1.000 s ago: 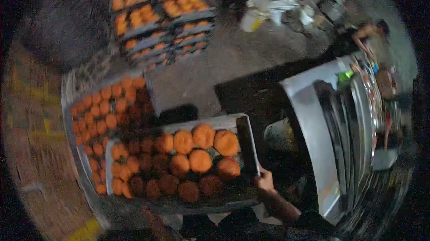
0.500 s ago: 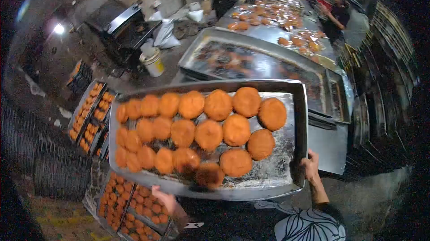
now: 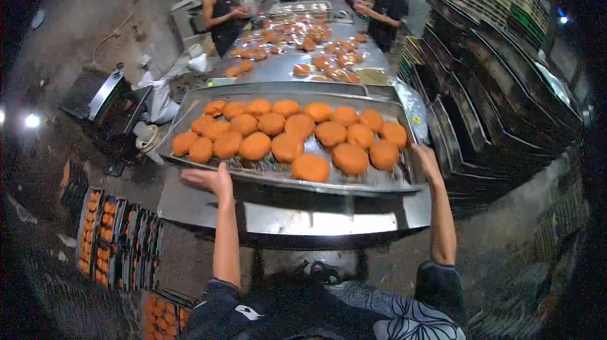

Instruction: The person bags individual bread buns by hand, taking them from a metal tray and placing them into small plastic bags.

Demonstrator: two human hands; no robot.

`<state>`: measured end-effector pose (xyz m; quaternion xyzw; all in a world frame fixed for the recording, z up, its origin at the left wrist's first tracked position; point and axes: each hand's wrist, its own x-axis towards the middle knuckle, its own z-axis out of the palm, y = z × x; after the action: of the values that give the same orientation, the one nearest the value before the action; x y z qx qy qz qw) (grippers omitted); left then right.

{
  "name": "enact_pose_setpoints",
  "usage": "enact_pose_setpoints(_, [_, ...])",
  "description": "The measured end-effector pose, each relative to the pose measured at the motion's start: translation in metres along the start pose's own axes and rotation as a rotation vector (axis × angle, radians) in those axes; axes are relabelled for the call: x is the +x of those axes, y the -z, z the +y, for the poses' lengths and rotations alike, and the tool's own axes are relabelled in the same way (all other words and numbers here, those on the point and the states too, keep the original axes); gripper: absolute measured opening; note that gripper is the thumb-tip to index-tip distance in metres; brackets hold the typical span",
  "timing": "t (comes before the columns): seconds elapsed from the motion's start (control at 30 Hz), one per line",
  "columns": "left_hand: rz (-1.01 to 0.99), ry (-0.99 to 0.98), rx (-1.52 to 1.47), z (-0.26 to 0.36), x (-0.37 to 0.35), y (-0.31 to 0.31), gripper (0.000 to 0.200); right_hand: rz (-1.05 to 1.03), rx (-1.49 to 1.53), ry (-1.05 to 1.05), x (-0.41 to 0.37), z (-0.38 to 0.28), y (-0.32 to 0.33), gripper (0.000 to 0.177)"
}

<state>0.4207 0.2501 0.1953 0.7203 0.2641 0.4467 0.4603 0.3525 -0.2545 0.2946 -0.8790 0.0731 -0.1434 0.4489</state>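
Observation:
A metal baking tray (image 3: 379, 179) full of several round orange buns (image 3: 288, 133) lies on the near end of a long steel table (image 3: 329, 218). My left hand (image 3: 214, 180) sits at the tray's near left edge, fingers spread and apparently off the metal. At the tray's right edge my right hand (image 3: 427, 162) touches the rim with fingers extended. Both arms reach forward from dark sleeves.
Two people stand at the table's far end beside more buns (image 3: 319, 55) spread on its surface. Tall stacks of empty dark trays (image 3: 493, 87) fill the right side. Crates of buns (image 3: 117, 239) sit on the floor at left, near a dark oven (image 3: 104, 97) and a bucket.
I turned from the floor crates toward the table while carrying the tray. It has come down onto the table, and my hands have loosened from its edges.

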Motion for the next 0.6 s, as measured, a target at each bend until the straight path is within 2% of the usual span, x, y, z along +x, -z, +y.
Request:
enact_pose_setpoints(0.03, [0.036, -0.24, 0.146, 0.003, -0.007, -0.004, 0.081, 0.225, -0.196, 0.188, -0.013, -0.007, -0.018, 0.038])
enact_pose_setpoints(0.07, [0.023, -0.251, 0.127, 0.005, -0.006, -0.003, 0.081, 0.462, -0.42, 0.387, -0.035, -0.04, -0.035, 0.038])
enact_pose_setpoints(0.13, [-0.391, -0.568, 0.592, -0.001, -0.003, 0.01, 0.053, 0.441, -0.508, 0.633, -0.1, -0.096, -0.087, 0.042])
enact_pose_setpoints(0.17, [-0.418, -0.577, 0.6, -0.006, -0.001, 0.017, 0.053, 0.362, -0.451, 0.7, -0.119, -0.091, -0.127, 0.047])
enact_pose_setpoints(0.2, [-0.446, -0.638, 0.575, -0.01, 0.001, 0.018, 0.043, 0.214, -0.488, 0.615, -0.137, -0.085, -0.165, 0.053])
enact_pose_setpoints(0.23, [-0.478, -0.694, 0.546, -0.015, 0.001, 0.017, 0.034, 0.189, -0.571, 0.565, -0.134, -0.065, -0.203, 0.053])
enact_pose_setpoints(0.3, [-0.594, -0.781, 0.619, -0.034, -0.011, 0.017, 0.029, 0.226, -0.721, 0.505, -0.115, -0.026, -0.237, 0.048])
enact_pose_setpoints(0.33, [-0.663, -0.833, 0.695, -0.042, -0.009, 0.021, 0.029, 0.349, -0.606, 0.623, -0.109, -0.015, -0.247, 0.039])
enact_pose_setpoints(0.37, [-0.719, -0.837, 0.712, -0.05, -0.011, 0.025, 0.029, 0.262, -0.656, 0.558, -0.104, -0.014, -0.246, 0.035])
enact_pose_setpoints(0.43, [-0.467, -0.919, 0.357, -0.064, -0.023, 0.033, 0.026, 0.293, -0.678, 0.57, -0.097, 0.0, -0.256, 0.036])
enact_pose_setpoints(0.47, [-0.522, -0.911, 0.358, -0.064, -0.036, 0.05, 0.026, 0.269, -0.68, 0.551, -0.101, -0.011, -0.254, 0.036])
enact_pose_setpoints(0.53, [-0.447, -0.744, -0.143, -0.043, -0.085, 0.044, 0.027, 0.146, -0.634, 0.475, -0.079, 0.014, -0.244, 0.043])
enact_pose_setpoints(0.6, [-1.112, -0.495, -0.404, -0.086, -0.134, 0.051, 0.017, 0.201, -0.621, 0.464, -0.087, 0.009, -0.25, 0.047])
